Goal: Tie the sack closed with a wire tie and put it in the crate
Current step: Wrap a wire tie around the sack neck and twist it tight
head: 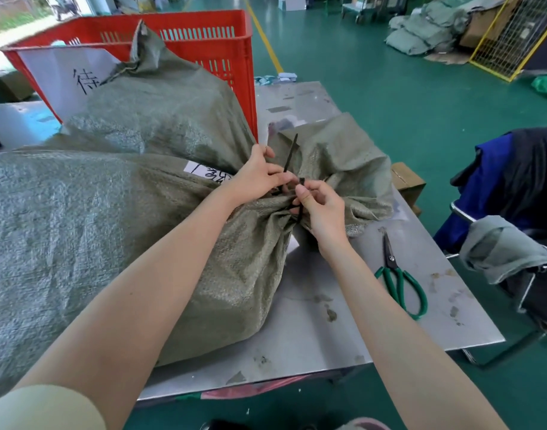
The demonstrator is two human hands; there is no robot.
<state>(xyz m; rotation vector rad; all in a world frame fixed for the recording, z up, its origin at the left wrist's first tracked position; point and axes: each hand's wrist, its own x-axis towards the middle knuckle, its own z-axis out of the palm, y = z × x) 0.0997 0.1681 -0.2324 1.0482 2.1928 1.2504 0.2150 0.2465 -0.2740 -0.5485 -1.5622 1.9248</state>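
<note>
A big grey-green woven sack (pixel 117 218) lies on its side across the metal table (pixel 322 333), its mouth gathered to the right with loose fabric fanning out beyond. A black tie (pixel 291 155) circles the gathered neck, its free tail sticking up. My left hand (pixel 256 178) pinches the neck and the tie from the left. My right hand (pixel 322 209) grips the tie's head end from the right, thumb on top. A red slatted crate (pixel 222 48) stands at the table's back behind a second sack (pixel 166 107).
Green-handled scissors (pixel 399 274) lie on the table to the right of my right arm. A small cardboard box (pixel 407 183) sits at the table's right edge. A chair draped with blue and dark clothing (pixel 514 193) stands at the right. More sacks are piled on the green floor far back.
</note>
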